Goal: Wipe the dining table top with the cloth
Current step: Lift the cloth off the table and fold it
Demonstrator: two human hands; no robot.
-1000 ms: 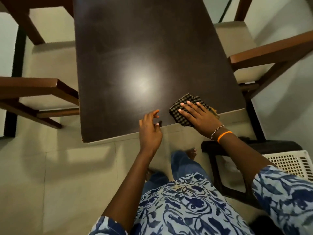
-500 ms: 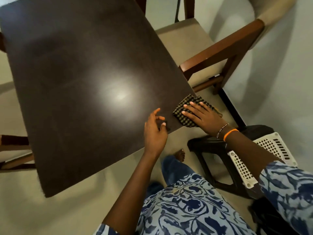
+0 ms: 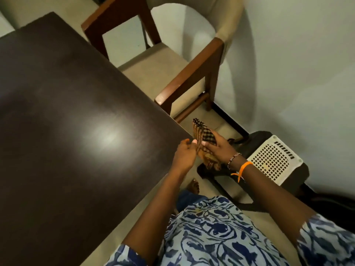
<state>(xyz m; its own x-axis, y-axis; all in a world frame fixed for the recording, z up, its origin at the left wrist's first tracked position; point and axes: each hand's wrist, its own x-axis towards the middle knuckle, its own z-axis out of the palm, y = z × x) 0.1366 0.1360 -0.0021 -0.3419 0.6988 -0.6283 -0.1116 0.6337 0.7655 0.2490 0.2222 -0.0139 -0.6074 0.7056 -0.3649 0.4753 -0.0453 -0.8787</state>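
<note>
Since the cloth is off the table and held at its near corner, everything below is placed from that corner, nearest first.

Stage: my judgement is that a wiping pass has run out at the corner and the cloth is being gathered or refolded, perhaps to trap crumbs, before any more wiping.

Left hand (image 3: 183,153): just in front of the corner, fingers curled, fingertips meeting the lower edge of the cloth; it seems to pinch that edge, though blur leaves this uncertain.

Right hand (image 3: 217,148): just to the right of the corner, fingers laid over the folded cloth and gripping it, which keeps the folds together.

Cloth (image 3: 204,136): checked, folded, tilted up on edge beside the corner, clear of the top, so it is not wiping now.

Table (image 3: 67,112): dark glossy top spreading left and away from the corner, a pale glare on it; no dirt that I can make out.

Stool (image 3: 272,162): on the floor right of the corner, dark, with a white perforated seat.

Chair (image 3: 184,77): beyond the corner, wooden arms, pale seat, pulled close to the table's side.
</note>
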